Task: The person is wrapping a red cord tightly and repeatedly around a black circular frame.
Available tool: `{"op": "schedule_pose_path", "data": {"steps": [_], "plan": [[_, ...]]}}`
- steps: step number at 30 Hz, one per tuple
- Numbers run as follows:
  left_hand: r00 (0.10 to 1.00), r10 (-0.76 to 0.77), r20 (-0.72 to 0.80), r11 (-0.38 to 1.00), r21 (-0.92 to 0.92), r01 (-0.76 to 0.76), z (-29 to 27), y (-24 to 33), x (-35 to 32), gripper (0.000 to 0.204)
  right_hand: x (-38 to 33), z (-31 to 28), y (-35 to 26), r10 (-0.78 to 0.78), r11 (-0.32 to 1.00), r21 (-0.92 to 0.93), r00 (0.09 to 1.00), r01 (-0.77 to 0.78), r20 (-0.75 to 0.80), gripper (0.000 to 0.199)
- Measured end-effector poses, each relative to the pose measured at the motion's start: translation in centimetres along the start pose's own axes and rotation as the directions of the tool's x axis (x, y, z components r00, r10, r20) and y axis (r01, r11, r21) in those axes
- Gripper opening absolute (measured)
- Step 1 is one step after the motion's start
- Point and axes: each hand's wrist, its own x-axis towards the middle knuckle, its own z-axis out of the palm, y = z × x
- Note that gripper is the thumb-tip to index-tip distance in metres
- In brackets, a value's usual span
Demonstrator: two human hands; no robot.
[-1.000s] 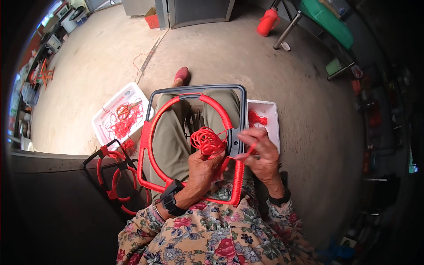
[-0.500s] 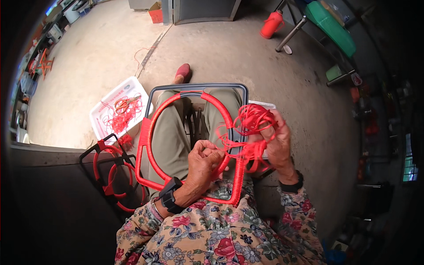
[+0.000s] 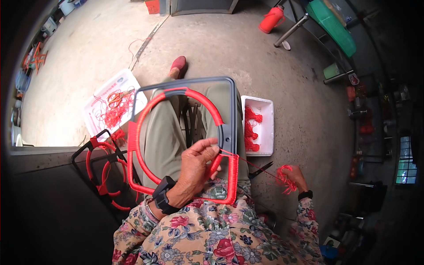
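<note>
On my lap rests a dark square frame (image 3: 184, 80) with a ring inside it, much of both wrapped in red cord. My left hand (image 3: 199, 162) is closed on the ring's lower right part, thumb and fingers pinching where the cord meets it. Out to the right, my right hand (image 3: 295, 177) grips a loose bundle of red cord (image 3: 287, 177). A single strand runs taut between that bundle and the frame's right side. The upper right part of the ring and the frame's top bar show bare dark material.
A white tray (image 3: 138, 104) with tangled red cord and orange-handled scissors lies at left. A white box (image 3: 267, 132) with red cord bundles stands right of my knee, near a dark pointed tool (image 3: 261, 170). More part-wrapped frames (image 3: 89, 170) lean at left. A red flask (image 3: 271, 20) stands far right.
My right hand has swung right and down, away from the frame, with the cord bundle, drawing the strand taut. The white box is now uncovered. My left hand stays at the ring.
</note>
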Motion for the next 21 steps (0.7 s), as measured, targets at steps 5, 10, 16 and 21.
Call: {"op": "schedule_pose_path", "data": {"steps": [5, 10, 16, 21], "plan": [[0.999, -0.03, -0.041, 0.998, 0.046, 0.032, -0.3, 0.3, 0.3, 0.013, -0.1, 4.7, -5.2, -0.36, 0.627, 0.75, 0.932, 0.21, 0.04, 0.024], [0.997, -0.058, -0.05, 0.997, 0.047, 0.061, -0.1, 0.2, 0.4, 0.01, -6.2, 11.6, -13.9, -0.524, 0.673, 0.722, 0.792, 0.159, 0.313, 0.024], [0.995, -0.104, -0.003, 0.991, 0.087, 0.103, -0.5, 0.1, 0.8, 0.012, -6.6, 14.5, -14.0, -0.439, 0.779, 0.624, 0.764, 0.061, 0.473, 0.011], [0.973, -0.211, 0.092, 0.976, 0.074, 0.204, -0.3, 0.6, 0.8, 0.009, -7.7, 14.3, -11.9, -0.51, 0.678, 0.728, 0.78, 0.104, 0.363, 0.025]]}}
